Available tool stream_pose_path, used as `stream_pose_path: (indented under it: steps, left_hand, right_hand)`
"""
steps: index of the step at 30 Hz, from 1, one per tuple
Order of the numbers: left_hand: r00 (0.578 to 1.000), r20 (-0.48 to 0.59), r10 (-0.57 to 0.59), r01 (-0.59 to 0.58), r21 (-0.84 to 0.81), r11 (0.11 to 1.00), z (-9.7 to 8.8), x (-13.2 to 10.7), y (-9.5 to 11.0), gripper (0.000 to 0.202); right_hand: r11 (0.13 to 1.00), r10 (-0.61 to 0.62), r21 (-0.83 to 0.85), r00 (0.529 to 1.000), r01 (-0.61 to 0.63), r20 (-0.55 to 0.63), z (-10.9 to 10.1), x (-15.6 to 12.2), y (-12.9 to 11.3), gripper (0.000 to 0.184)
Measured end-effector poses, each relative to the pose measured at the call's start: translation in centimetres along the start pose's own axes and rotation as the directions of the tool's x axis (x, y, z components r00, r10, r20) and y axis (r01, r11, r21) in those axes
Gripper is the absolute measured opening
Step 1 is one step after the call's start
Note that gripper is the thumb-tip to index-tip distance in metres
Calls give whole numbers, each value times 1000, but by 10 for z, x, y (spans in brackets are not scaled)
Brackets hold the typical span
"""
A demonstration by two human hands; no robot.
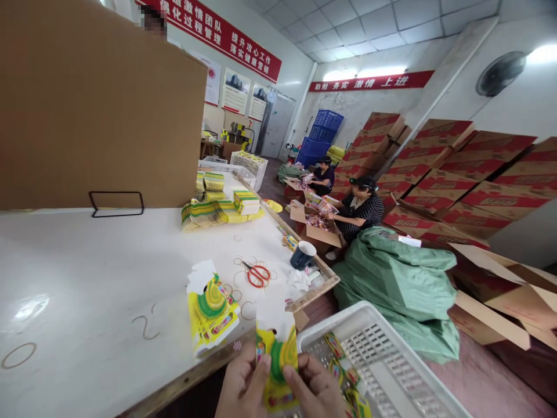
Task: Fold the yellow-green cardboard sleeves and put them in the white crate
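Note:
Both my hands hold one yellow and green printed card point(277, 354) upright at the bottom of the view. My left hand point(241, 388) pinches its left edge and my right hand point(314, 388) grips its right edge. A small stack of the same cards point(212, 313) lies on the white table point(96, 278) just left of my hands. A white plastic crate point(391, 371) with several finished packets point(343, 374) stands under my right hand.
Red scissors point(257, 274), loose rubber bands point(18, 355), a dark mug point(303, 254) and more card stacks point(220, 209) sit on the table. A brown cardboard panel point(100, 104) stands at its back. Green sacks point(400, 284), red cartons point(456, 174) and two seated workers point(359, 209) fill the right.

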State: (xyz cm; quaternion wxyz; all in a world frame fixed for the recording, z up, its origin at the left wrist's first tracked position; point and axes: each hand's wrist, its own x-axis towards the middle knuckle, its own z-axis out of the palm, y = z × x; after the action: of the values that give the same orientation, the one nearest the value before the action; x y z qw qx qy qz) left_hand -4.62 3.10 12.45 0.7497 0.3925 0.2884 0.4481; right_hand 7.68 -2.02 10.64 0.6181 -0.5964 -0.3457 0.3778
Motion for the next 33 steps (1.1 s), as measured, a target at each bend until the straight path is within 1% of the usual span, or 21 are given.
stream_pose_path:
  steps: [2, 3, 4, 5, 6, 8, 9, 11, 12, 14, 16, 18, 20, 22, 23, 25, 26, 28, 30, 32, 33]
  left_hand:
    - [998, -18, 53, -51, 100, 994, 0, 1, -3, 49]
    - [997, -30, 77, -72, 138, 988, 0, 1, -4, 54]
    - [995, -38, 89, -82, 160, 984, 0, 0, -5, 59]
    - [995, -35, 90, -83, 167, 982, -1, -1, -5, 62]
    - [997, -10, 79, -76, 165, 983, -1, -2, -5, 64]
    - [995, 101, 27, -42, 150, 988, -2, -4, -2, 65]
    - [987, 162, 1, -25, 147, 989, -2, -6, 0, 65]
    - [966, 254, -41, 1, 156, 988, -5, -7, 3, 66]
    - [958, 279, -58, 10, 169, 986, -6, -7, 5, 65]
    - [950, 303, -79, 20, 193, 981, -8, -8, 7, 63]
    - [942, 322, -96, 47, 157, 986, -9, -8, 7, 64]
    - [929, 351, -118, 95, 84, 992, -8, -8, 6, 70]
    - [915, 376, -143, 139, 38, 990, -6, -8, 4, 71]
    - [906, 393, -155, 153, 35, 988, -6, -8, 1, 64]
    - [903, 399, -161, 157, 43, 987, -6, -8, 0, 58]
    - [893, 411, -184, 170, 71, 983, -6, -9, -2, 50]
    - [889, 415, -193, 169, 93, 981, -6, -9, -2, 46]
    - [887, 418, -198, 155, 134, 979, -5, -10, -3, 42]
    - [894, 406, -189, 144, 140, 980, -4, -11, -3, 49]
    - [905, 385, -182, 148, 116, 982, -2, -10, -4, 65]
    - [904, 386, -181, 152, 104, 983, -1, -10, -5, 70]
  right_hand:
    - [993, -78, -91, 994, 71, -77, 0, -3, -2, 33]
    - [987, -111, -126, 990, 100, -88, -1, -5, -5, 29]
    - [981, -135, -153, 988, 123, -71, -1, -6, -9, 25]
    - [975, -151, -168, 988, 143, -34, -2, -7, -14, 24]
    - [971, -165, -175, 986, 164, 11, -4, -7, -19, 28]
    - [962, -193, -180, 977, 207, 90, -9, -7, -31, 43]
    - [960, -195, -180, 974, 213, 114, -12, -7, -35, 47]
    - [968, -166, -161, 972, 193, 167, -19, -5, -43, 48]
    - [975, -136, -145, 968, 169, 209, -23, -4, -44, 47]
    - [988, -83, -103, 952, 118, 294, -29, -2, -45, 45]
    - [994, -66, -64, 940, 93, 336, -34, -1, -44, 44]
    - [995, -66, -44, 943, 85, 325, -35, 0, -41, 45]
    - [996, -64, -43, 952, 80, 299, -36, 0, -39, 46]
    - [996, -55, -47, 956, 71, 289, -36, 0, -40, 42]
    - [996, -50, -54, 954, 69, 296, -37, -1, -40, 36]
    - [990, -49, -111, 948, 87, 314, -40, -2, -43, 23]
    - [980, -60, -163, 946, 117, 317, -42, -2, -44, 17]
    - [939, -101, -285, 947, 192, 305, -43, -2, -44, 17]
    - [910, -150, -340, 953, 237, 262, -43, -1, -41, 18]
    - [927, -175, -295, 964, 230, 201, -41, 0, -38, 14]
    - [942, -175, -258, 969, 217, 176, -40, 1, -36, 17]
